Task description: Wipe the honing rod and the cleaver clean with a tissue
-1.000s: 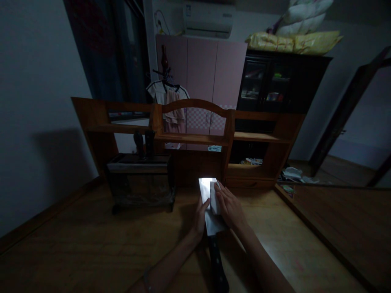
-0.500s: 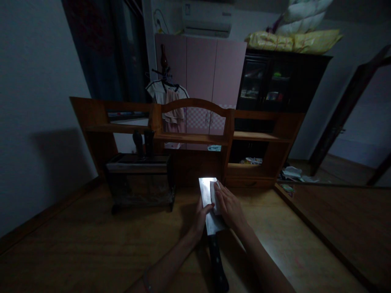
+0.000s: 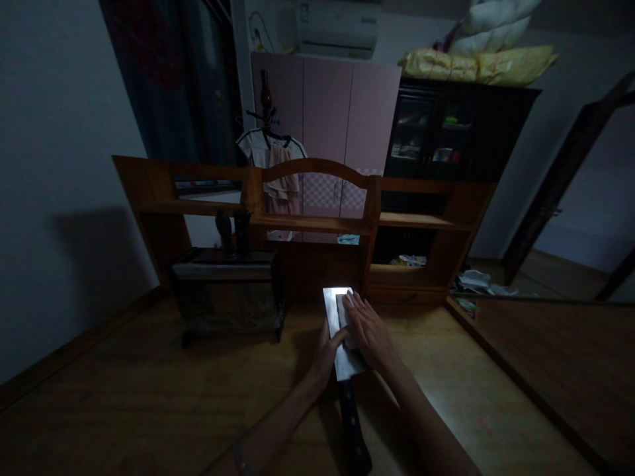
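Observation:
A cleaver (image 3: 351,365) with a broad shiny blade and a black riveted handle points away from me above the wooden table. My left hand (image 3: 325,356) grips the blade from its left edge, thumb on top and the other fingers hidden beneath. Across the upper face lies my right hand (image 3: 371,336), its fingers pressing a folded white cloth or tissue (image 3: 342,312) flat to the metal. The handle is held by neither hand and extends toward me.
At the left of the wooden table (image 3: 198,396) stands a knife block (image 3: 228,301) with black handles sticking up. A low wooden shelf unit (image 3: 317,228) runs along the table's back. A raised wooden edge (image 3: 516,377) borders the right side.
My right hand and the white cloth have shifted slightly left over the blade. My left hand and the cleaver stay nearly where they were.

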`<state>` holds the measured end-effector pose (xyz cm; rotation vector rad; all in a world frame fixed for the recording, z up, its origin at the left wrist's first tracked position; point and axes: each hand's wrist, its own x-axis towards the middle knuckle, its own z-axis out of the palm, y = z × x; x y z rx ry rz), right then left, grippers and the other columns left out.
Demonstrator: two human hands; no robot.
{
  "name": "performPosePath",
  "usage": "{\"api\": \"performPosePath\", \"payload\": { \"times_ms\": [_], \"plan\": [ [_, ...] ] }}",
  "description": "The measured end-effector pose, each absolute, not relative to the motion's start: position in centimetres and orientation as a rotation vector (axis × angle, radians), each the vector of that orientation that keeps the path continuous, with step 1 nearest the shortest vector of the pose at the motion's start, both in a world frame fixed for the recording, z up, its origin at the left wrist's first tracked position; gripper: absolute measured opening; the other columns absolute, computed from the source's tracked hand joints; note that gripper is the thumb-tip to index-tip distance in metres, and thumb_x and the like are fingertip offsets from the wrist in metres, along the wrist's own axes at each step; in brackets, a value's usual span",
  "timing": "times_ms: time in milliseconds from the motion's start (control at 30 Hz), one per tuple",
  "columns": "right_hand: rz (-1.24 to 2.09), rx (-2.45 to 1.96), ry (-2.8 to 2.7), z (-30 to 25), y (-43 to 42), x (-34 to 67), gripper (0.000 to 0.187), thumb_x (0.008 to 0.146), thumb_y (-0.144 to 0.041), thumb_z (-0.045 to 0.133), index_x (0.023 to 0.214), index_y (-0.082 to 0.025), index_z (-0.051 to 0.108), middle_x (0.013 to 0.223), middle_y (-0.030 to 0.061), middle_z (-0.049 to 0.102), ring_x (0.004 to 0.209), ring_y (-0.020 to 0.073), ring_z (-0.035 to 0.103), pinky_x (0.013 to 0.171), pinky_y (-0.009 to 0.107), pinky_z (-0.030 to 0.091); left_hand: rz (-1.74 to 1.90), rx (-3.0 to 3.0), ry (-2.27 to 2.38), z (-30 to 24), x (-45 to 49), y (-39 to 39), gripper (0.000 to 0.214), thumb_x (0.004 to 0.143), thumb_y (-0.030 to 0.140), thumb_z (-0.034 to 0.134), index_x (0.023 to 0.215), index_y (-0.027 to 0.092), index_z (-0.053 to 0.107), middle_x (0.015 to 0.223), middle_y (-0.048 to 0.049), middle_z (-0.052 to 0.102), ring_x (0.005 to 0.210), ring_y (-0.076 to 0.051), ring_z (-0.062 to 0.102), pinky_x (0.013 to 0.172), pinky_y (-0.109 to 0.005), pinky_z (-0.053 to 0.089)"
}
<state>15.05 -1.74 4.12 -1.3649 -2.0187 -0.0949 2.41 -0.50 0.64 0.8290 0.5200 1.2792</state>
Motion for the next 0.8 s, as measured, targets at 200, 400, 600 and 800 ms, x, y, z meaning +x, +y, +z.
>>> {"api": "performPosePath", "payload": {
  "times_ms": [200, 400, 600, 800],
  "plan": [
    [-0.088, -1.331, -2.119, 4.81, -2.17, 14.64, 0.045, 0.1, -0.032, 0.024, 0.146, -0.031, 0.022, 0.151, -0.0008, 0.029, 0.142, 0.0174, 0.018, 0.115, 0.05, 0.019, 1.267, 0.815, 0.499, 0.42, 2.23, -0.33, 0.058, 0.077, 0.025, 0.068, 0.132, 0.026, 0.051, 0.125, -0.0067, 0.061, 0.118, -0.026, 0.055, 0.103, -0.036, 0.038],
    [-0.09, -1.311, -2.15, 4.85, -2.18, 14.49, 0.046, 0.1, -0.033, 0.023, 0.145, -0.034, 0.02, 0.153, -0.0017, 0.024, 0.142, 0.0184, 0.016, 0.114, 0.051, 0.02, 1.284, 0.777, 0.5, 0.12, 2.39, -0.08, 0.055, 0.078, 0.025, 0.066, 0.131, 0.024, 0.053, 0.129, -0.0076, 0.059, 0.116, -0.026, 0.056, 0.101, -0.035, 0.039],
    [-0.077, -1.339, -2.161, 4.68, -2.15, 14.43, 0.047, 0.1, -0.034, 0.024, 0.146, -0.036, 0.017, 0.155, -0.003, 0.02, 0.143, 0.018, 0.011, 0.115, 0.051, 0.016, 1.277, 0.735, 0.443, 0.39, 2.53, -0.14, 0.059, 0.076, 0.022, 0.066, 0.133, 0.023, 0.051, 0.127, -0.0073, 0.06, 0.112, -0.025, 0.059, 0.099, -0.033, 0.041],
    [-0.064, -1.345, -2.161, 4.68, -2.2, 14.43, 0.047, 0.1, -0.035, 0.024, 0.146, -0.035, 0.017, 0.155, -0.0029, 0.02, 0.143, 0.0177, 0.01, 0.115, 0.05, 0.015, 1.232, 0.734, 0.411, 0.67, 2.38, -0.37, 0.059, 0.08, 0.023, 0.065, 0.136, 0.025, 0.047, 0.126, -0.0063, 0.061, 0.108, -0.024, 0.062, 0.096, -0.033, 0.043]
  ]
}}
